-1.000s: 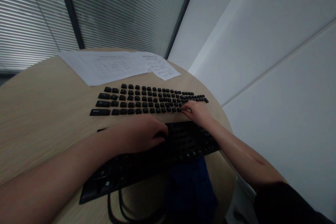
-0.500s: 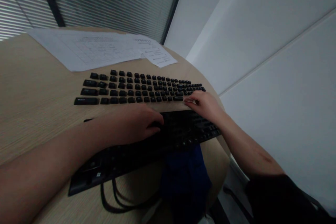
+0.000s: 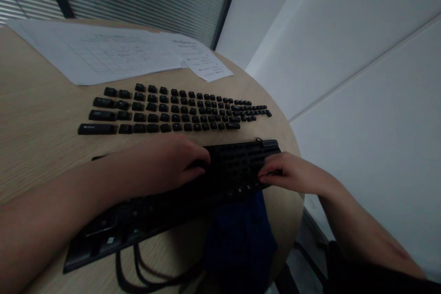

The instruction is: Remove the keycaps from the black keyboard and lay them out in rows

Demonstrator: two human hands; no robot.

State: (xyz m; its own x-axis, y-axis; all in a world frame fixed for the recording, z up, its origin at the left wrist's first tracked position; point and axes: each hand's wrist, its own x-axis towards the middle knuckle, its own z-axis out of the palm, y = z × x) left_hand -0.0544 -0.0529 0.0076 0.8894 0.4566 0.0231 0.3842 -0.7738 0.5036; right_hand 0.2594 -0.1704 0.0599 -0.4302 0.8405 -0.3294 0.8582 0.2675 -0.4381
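Observation:
A black keyboard [image 3: 237,161] lies slanted across the table, its dark sockets showing where keycaps are off. My left hand [image 3: 179,161] rests over its middle with fingers curled onto it; the fingertips are partly lost in the dark. At the keyboard's right end, the fingers of my right hand [image 3: 277,170] are pinched together over the keys; whatever sits between them is too small to make out. Loose black keycaps [image 3: 151,117] stand in rows behind the keyboard, laid out like a key layout. A thin wire loop [image 3: 259,139] shows at the keyboard's back edge.
Printed sheets of paper [image 3: 113,53] lie at the back of the round wooden table [image 3: 31,147]. Black cable [image 3: 120,271] loops out at the front, beside a dark blue cloth [image 3: 241,239] under the keyboard's front edge. A white wall [image 3: 372,101] rises on the right.
My right hand has come back from beside the keycap rows to the keyboard's right end. The left hand stays on the keyboard. The view has shifted slightly.

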